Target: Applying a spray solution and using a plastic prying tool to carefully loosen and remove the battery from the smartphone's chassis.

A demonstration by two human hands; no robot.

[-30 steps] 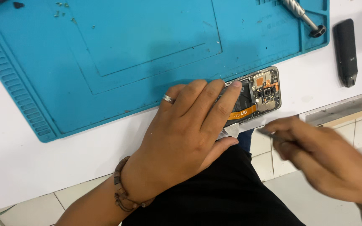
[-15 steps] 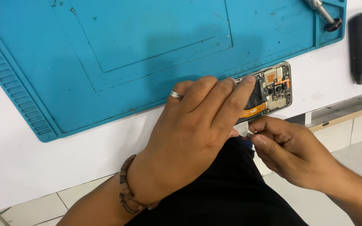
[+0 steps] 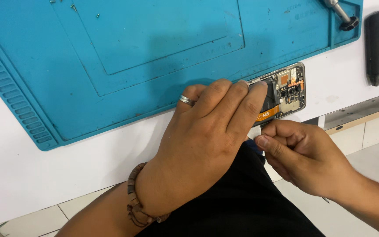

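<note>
We see a matt blue mat (image 3: 123, 66), rubbery, with ribbed slots at the left edge of the frame. White table (image 3: 44, 175) is smooth and slightly glossy. Opened phone (image 3: 284, 94) right of centre: shiny metal frame, bare circuit parts, an orange flex strip. Left hand (image 3: 207, 140) wears a polished metal ring (image 3: 186, 100) and a brown wooden-looking bead bracelet (image 3: 137, 204). Upper right: matt black plastic block (image 3: 376, 46). Bottom centre: black cloth (image 3: 237, 206).

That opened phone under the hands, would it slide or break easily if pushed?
The opened phone lies flat, so it would probably slide, not tip; the left hand presses it down. Its exposed boards and orange ribbon look fragile. The right hand works at its edge.
</note>
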